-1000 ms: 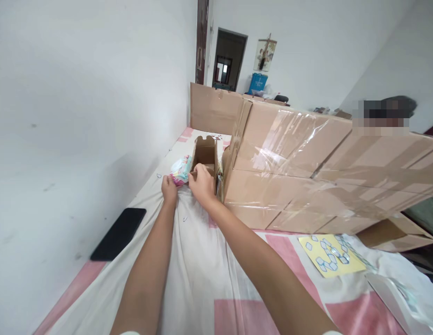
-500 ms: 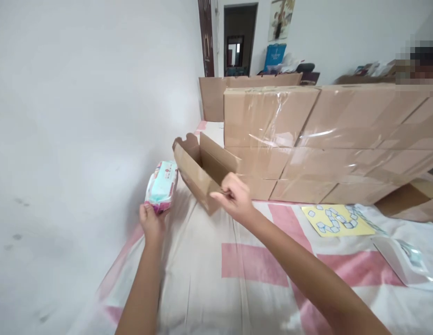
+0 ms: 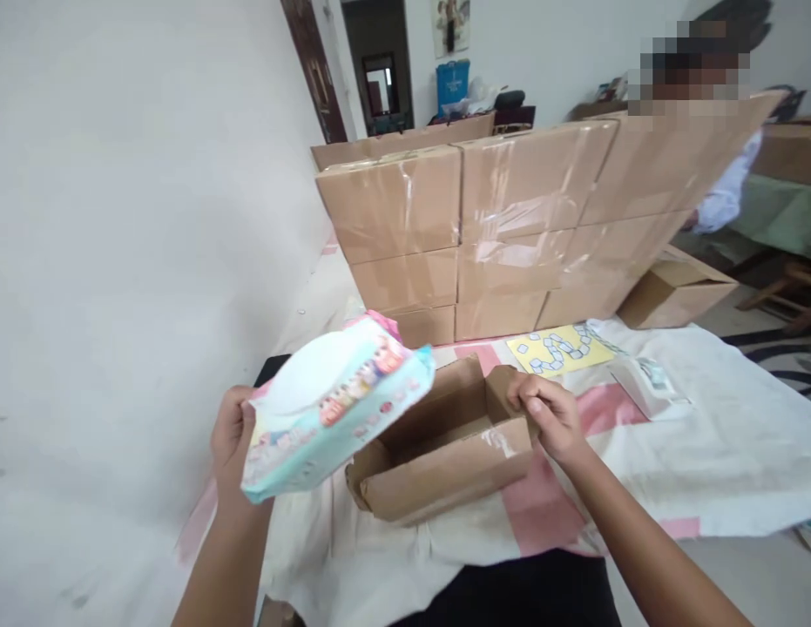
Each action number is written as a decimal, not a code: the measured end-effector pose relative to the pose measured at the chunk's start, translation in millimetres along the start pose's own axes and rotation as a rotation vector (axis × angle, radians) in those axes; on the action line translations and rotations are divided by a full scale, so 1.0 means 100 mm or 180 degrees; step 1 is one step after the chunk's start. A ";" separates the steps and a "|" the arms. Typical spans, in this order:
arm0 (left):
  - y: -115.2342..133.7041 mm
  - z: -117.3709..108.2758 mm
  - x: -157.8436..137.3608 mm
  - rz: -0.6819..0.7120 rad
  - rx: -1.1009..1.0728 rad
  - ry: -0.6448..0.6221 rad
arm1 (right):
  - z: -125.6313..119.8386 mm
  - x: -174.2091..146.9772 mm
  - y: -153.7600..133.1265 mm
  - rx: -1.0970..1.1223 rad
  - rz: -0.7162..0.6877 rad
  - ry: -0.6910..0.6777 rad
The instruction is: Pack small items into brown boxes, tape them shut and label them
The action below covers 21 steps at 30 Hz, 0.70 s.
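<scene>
My left hand (image 3: 235, 435) is closed on one end of a pack of wet wipes (image 3: 340, 392), a turquoise and white package with a pale lid and printed cartoon figures. It is held tilted in the air, partly over the left side of an open cardboard box (image 3: 450, 470). The fingers of my right hand (image 3: 550, 414) are pinched on the box's right end, at an upright flap. The inside of the box shows only brown cardboard, though the pack hides part of its left end.
Taped cardboard boxes (image 3: 523, 209) form a wall behind. A yellow patterned sheet (image 3: 562, 348) and a white package (image 3: 646, 387) lie on the white and pink cloth (image 3: 719, 444). Another open box (image 3: 679, 287) sits at the right. Beyond the wall is a person with a pale sleeve (image 3: 728, 196).
The wipes pack has come up, nearer and to the right, turning in my left hand. My right hand has drawn the open box closer and turned it crosswise. The view has swung right.
</scene>
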<state>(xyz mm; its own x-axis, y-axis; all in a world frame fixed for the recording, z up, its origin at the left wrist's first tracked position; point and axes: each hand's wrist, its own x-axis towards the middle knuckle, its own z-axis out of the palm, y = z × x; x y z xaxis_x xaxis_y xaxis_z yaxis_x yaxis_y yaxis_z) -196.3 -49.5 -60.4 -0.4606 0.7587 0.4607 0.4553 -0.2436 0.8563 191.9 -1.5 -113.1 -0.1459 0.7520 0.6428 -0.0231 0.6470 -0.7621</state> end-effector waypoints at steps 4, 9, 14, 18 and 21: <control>0.43 0.37 -0.09 0.0399 0.0324 -0.0987 | 0.04 -0.18 0.11 0.0225 0.0017 0.0374; 0.48 0.73 -0.08 0.0150 0.0630 -0.1599 | 0.07 -0.30 0.14 0.0468 0.0072 0.0731; 0.33 0.80 0.00 0.0078 0.0823 -0.1347 | 0.07 -0.36 0.28 0.0766 0.0111 0.0762; 0.40 0.80 0.00 0.0792 0.1369 -0.2430 | 0.10 -0.42 0.38 0.0919 0.0138 0.0849; 0.47 0.79 -0.07 0.1314 0.1757 -0.4042 | 0.13 -0.45 0.39 0.0961 0.0175 0.0981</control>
<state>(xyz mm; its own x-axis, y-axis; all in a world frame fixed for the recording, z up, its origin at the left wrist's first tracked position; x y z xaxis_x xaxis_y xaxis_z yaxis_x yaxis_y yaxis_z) -111.7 -18.6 -41.9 0.6156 0.7792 -0.1176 0.7521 -0.5364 0.3829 184.3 -11.9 -172.7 0.1459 0.8164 0.5587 -0.3184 0.5734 -0.7549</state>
